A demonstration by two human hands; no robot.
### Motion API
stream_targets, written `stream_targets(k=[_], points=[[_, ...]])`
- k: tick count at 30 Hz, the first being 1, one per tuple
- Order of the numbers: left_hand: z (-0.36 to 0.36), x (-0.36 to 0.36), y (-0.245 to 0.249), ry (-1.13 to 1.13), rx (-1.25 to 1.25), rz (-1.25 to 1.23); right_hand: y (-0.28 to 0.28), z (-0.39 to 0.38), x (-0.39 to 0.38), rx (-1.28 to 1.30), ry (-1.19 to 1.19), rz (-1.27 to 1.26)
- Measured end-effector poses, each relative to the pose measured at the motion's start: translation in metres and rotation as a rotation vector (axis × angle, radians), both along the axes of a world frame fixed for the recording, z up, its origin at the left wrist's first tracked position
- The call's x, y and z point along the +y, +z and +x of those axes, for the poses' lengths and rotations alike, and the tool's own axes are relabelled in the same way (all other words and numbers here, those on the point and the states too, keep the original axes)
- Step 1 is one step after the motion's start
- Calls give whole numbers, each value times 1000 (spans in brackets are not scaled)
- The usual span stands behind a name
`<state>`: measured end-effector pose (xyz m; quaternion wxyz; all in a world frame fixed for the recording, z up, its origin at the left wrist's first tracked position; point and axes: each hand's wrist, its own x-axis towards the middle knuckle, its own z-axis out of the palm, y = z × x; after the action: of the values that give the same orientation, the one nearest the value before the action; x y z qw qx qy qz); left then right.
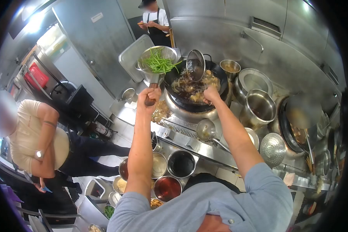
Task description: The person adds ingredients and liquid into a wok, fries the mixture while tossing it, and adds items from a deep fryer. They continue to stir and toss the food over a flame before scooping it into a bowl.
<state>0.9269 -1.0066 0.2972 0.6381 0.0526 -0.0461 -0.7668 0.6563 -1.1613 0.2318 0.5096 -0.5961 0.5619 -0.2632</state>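
My left hand (150, 96) is wrapped round the wooden handle of a metal strainer (142, 65). Green beans (158, 61) fill the strainer, held up left of the wok. My right hand (211, 94) is closed at the near right side of the wok, apparently on the handle of a round mesh skimmer (195, 65); part of that handle is hard to make out. The skimmer is tilted over the black wok (174, 92), where browned pieces of food (210, 79) lie in dark bubbling oil.
A ladle (205, 129) lies on the stove edge, beside metal pots (258, 106) and a perforated skimmer (272, 150). A second wok (284, 127) stands at right. Sauce containers (168, 188) sit close to my body. One person (42, 135) stands at left, another (156, 25) at the back.
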Motion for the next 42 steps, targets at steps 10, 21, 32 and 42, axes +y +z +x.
stream_targets(k=[10, 21, 32, 42], points=[[-1, 6, -6, 13, 32, 40, -21, -8, -11, -60, -19, 24], [-4, 7, -11, 24, 32, 42, -20, -15, -14, -72, 16, 57], [-10, 16, -9, 38, 59, 36, -19, -33, 2, -79, 151, 227], [1, 22, -15, 22, 54, 52, -49, -83, 20, -251, 232, 430]])
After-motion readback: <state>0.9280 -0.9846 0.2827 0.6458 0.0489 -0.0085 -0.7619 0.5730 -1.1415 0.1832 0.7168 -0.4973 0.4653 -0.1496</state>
